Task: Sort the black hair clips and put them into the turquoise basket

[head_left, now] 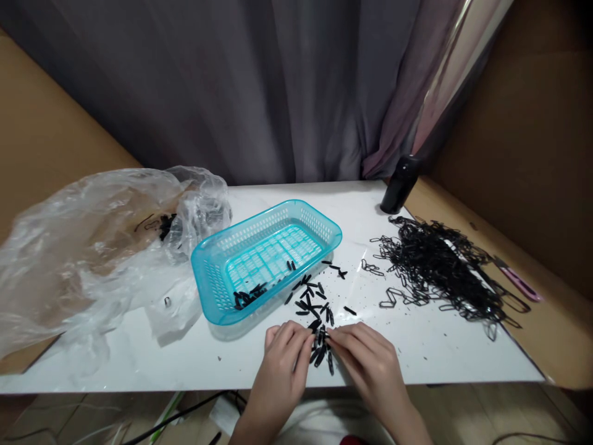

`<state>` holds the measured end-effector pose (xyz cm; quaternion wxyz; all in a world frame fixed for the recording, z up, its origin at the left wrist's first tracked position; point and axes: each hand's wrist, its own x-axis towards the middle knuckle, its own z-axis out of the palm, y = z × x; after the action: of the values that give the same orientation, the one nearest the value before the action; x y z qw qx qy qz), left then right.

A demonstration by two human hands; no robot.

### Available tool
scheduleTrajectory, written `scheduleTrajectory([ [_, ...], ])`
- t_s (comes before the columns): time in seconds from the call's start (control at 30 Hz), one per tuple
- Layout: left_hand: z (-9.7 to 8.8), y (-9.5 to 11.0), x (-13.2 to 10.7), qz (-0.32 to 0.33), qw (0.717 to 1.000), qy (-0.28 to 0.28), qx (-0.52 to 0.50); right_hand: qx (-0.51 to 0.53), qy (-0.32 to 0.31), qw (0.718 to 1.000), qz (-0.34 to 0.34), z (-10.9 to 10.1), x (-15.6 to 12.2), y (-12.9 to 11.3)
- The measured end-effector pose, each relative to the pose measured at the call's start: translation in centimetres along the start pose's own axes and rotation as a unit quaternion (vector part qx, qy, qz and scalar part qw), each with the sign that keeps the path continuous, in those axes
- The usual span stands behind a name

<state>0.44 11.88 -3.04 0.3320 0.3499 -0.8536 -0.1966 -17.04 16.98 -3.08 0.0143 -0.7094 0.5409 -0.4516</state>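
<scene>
Small black pieces (328,316) under two busy hands, just in front of the blue basket

Both hands are right in among them now, on the near side of the blue basket (199,278), where the pieces lie in a loose trail from beside its front wall toward the near edge of the white tabletop (463,355). Left hand (286,355): thumb and fingers drawn together, tips down at the edge of the cluster. Right hand (370,355) faces it from across a narrow gap, fingers bunched the same way, tips touching down among the pieces; whether either one grips a piece is too small to tell!

More pieces sit inside the basket, gathered mostly along its front left, with a couple apart from them further right. Over to the basket's right, a big tangled heap of black wire loops (430,259) sprawls, a few strays on the basket's side of it. Beyond that heap from the basket lies a pink-handled tool (519,281). A black container (399,185) leans behind and right of the basket, and on its left billows a clear plastic bag (92,210), dark bits showing through.
</scene>
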Motion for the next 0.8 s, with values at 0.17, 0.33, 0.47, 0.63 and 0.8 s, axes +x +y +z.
scheduleTrajectory([
  [0.17,0.19,-0.15,0.06,0.011,1.0,-0.01,0.021,-0.003,-0.004,1.0,0.002,0.01,0.0,0.08],
  [0.33,0.12,-0.14,0.01,0.012,0.999,-0.017,0.036,-0.005,-0.01,1.0,0.003,-0.03,-0.03,0.09],
  [0.47,0.04,0.06,0.09,0.01,0.999,-0.009,0.033,0.014,-0.017,1.0,0.015,-0.18,0.07,-0.1],
  [0.63,0.03,0.18,0.16,-0.002,1.0,0.001,0.006,0.032,-0.019,0.997,0.066,-0.3,0.14,-0.16],
  [0.8,-0.08,0.24,0.12,-0.014,1.0,0.003,-0.002,0.034,-0.02,0.997,0.063,-0.3,0.01,-0.08],
])
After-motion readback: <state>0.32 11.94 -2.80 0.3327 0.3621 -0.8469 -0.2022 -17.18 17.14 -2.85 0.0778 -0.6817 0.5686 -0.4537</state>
